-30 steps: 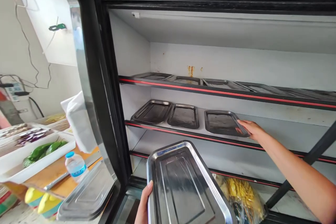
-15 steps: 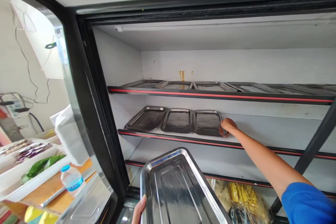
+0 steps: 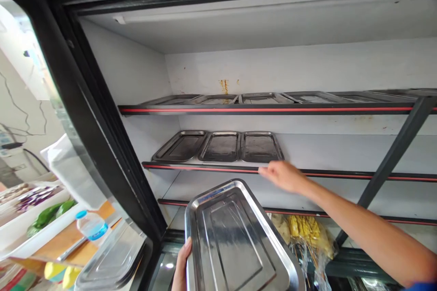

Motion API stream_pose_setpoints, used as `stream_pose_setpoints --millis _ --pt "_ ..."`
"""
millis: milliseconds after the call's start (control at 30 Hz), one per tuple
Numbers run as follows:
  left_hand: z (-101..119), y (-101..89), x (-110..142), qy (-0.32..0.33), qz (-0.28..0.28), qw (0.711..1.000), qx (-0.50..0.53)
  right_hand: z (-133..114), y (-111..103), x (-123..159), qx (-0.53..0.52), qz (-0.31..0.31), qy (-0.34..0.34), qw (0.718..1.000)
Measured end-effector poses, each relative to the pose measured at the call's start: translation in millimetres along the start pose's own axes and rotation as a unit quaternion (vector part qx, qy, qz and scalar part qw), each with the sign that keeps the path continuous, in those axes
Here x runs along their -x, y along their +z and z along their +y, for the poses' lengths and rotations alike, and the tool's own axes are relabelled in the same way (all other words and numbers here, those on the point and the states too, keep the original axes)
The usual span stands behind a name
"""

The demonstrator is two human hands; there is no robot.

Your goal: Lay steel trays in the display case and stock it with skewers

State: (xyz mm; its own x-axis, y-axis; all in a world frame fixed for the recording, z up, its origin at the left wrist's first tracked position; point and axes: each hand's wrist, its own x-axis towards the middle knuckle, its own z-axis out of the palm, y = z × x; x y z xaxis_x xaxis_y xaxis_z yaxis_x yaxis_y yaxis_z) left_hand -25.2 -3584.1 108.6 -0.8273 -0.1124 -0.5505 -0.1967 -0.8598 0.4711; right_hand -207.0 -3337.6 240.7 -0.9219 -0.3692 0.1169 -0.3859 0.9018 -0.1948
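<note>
My left hand (image 3: 182, 265) grips the left edge of a shiny rectangular metal tray (image 3: 235, 236), held tilted in front of the shelves. Only the thumb side shows; the other fingers are hidden behind the tray. My right hand (image 3: 282, 175) hovers at the front edge of the middle shelf, its fingers drawn together with nothing visible in them. Just beyond it, the rightmost shelf tray (image 3: 261, 147) lies flat. Beside that one lie a middle tray (image 3: 220, 146) and a left tray (image 3: 180, 145) in a row.
An upper shelf (image 3: 266, 109) with a red strip carries several more trays. A dark slanted bar (image 3: 389, 159) crosses at the right. Plastic bags with yellow contents (image 3: 305, 232) sit below. Left, beyond the frame post, are a water bottle (image 3: 91, 225) and green peppers (image 3: 51, 216).
My right hand has let go of the rightmost shelf tray and moved left and towards me. The held tray stays in my left hand. The view has shifted slightly.
</note>
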Motion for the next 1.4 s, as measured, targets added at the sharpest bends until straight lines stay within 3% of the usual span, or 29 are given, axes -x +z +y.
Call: stream_pose_setpoints --millis 33,67,100,167,400,767,833,900,967,1100,1200,1300,1400 --pt "-6.3 6.8 3.8 -0.01 0.006 1.0 0.0 -8.3 7.3 24.1 -0.038 -0.09 -0.042 0.994" --pt "-11.9 13.4 7.5 -0.018 0.007 1.0 0.0 -14.0 14.1 44.9 -0.055 -0.111 -0.061 0.99" --pt "-16.8 19.4 11.0 -0.027 0.003 1.0 -0.001 -17.1 19.4 61.4 -0.065 -0.123 -0.071 0.988" --pt "-25.6 29.1 17.0 -0.047 -0.009 0.999 -0.004 -15.7 23.6 80.8 -0.051 -0.088 -0.069 0.992" --pt "-63.6 48.0 25.0 -0.07 -0.014 0.997 0.028 16.2 0.6 92.8 0.042 -0.058 -0.06 0.996" --pt "-106.6 77.1 29.2 -0.099 -0.05 0.993 0.034 60.2 -15.8 108.2 -0.024 -0.075 -0.003 0.997" --pt "-109.2 78.7 26.0 -0.089 -0.057 0.994 0.032 63.8 -19.3 110.0 -0.049 -0.108 0.023 0.993" --pt "-110.2 78.4 21.7 -0.066 -0.055 0.996 0.021 67.3 -22.3 111.1 -0.134 -0.17 0.069 0.974" --pt "-110.4 77.1 17.0 -0.032 -0.039 0.999 0.009 70.7 -24.8 112.2 -0.236 -0.185 0.095 0.949" --pt "-113.0 76.1 7.4 -0.01 -0.021 1.0 0.005 77.5 -30.4 116.6 -0.361 -0.088 0.076 0.925" --pt "-113.9 73.6 2.0 -0.004 -0.035 0.999 0.005 92.5 -36.9 114.5 -0.461 -0.071 0.094 0.88" --pt "-107.8 60.1 -2.1 0.055 -0.032 0.998 0.007 125.7 -45.1 97.3 -0.538 -0.036 0.145 0.829" --pt "-94.6 40.1 -8.4 0.109 -0.014 0.994 0.007 169.9 -54.1 63.4 -0.537 0.046 0.2 0.818"
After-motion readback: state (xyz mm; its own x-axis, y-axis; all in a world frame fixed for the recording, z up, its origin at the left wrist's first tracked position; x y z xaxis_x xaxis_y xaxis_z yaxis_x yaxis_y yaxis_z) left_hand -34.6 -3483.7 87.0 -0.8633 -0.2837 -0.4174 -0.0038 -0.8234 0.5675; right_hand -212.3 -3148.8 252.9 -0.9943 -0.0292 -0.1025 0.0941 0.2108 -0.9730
